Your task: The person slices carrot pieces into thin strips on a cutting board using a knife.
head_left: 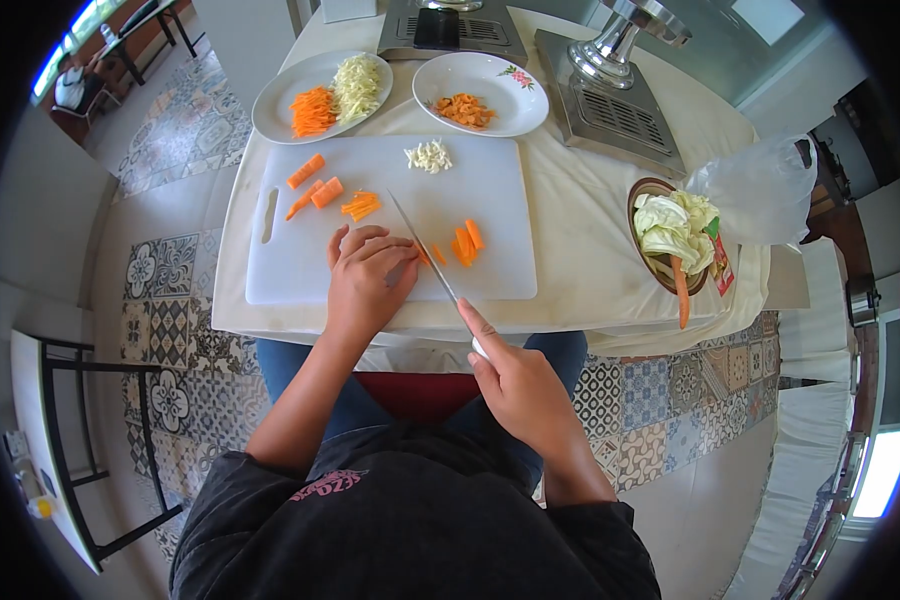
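In my right hand (525,390) is a kitchen knife (432,258), its white handle in my fist and its blade angled forward and left over the white cutting board (305,270). My left hand (372,278) rests on the board with curled fingertips on a small carrot piece (422,256), right beside the blade. To the right of the blade lie cut carrot sticks (467,242). Ahead of my left hand are a small pile of carrot strips (361,205) and larger carrot chunks (325,192). Chopped white pieces (429,156) sit near the board's far edge.
Behind the board stand a plate (270,105) of shredded carrot and pale green shreds, and a flowered plate (510,105) with orange scraps. A brown-rimmed bowl (642,235) of cabbage and carrot, a plastic bag (760,190) and metal stoves (620,115) are on the right.
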`<action>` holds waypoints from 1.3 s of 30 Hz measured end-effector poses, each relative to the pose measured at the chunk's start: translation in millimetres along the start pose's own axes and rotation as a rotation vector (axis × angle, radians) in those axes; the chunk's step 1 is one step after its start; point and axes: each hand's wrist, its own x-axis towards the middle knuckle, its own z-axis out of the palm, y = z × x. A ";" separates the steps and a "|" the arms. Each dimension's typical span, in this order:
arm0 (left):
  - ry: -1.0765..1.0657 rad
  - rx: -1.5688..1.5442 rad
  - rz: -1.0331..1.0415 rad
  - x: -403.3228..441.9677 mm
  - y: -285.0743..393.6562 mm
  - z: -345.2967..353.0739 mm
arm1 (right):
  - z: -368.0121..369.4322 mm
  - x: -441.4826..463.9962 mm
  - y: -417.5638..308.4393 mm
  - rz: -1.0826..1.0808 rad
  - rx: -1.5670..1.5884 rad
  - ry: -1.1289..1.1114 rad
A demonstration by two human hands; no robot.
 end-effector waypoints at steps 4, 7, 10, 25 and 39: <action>-0.010 0.007 0.011 -0.2 -0.9 -0.7 | -1.3 0.8 1.3 -0.004 -0.020 -0.011; -0.003 -0.004 0.006 -0.2 -0.7 0.0 | -4.5 1.4 1.5 -0.008 -0.020 -0.016; -0.001 -0.002 0.004 -0.8 -0.6 0.2 | -9.0 1.8 2.2 -0.003 0.016 0.003; -0.012 -0.004 0.012 0.1 0.6 -0.4 | -12.3 3.8 2.6 -0.001 0.004 -0.032; 0.004 0.003 0.020 1.6 2.1 -1.9 | -21.4 5.9 -1.9 0.039 -0.012 -0.106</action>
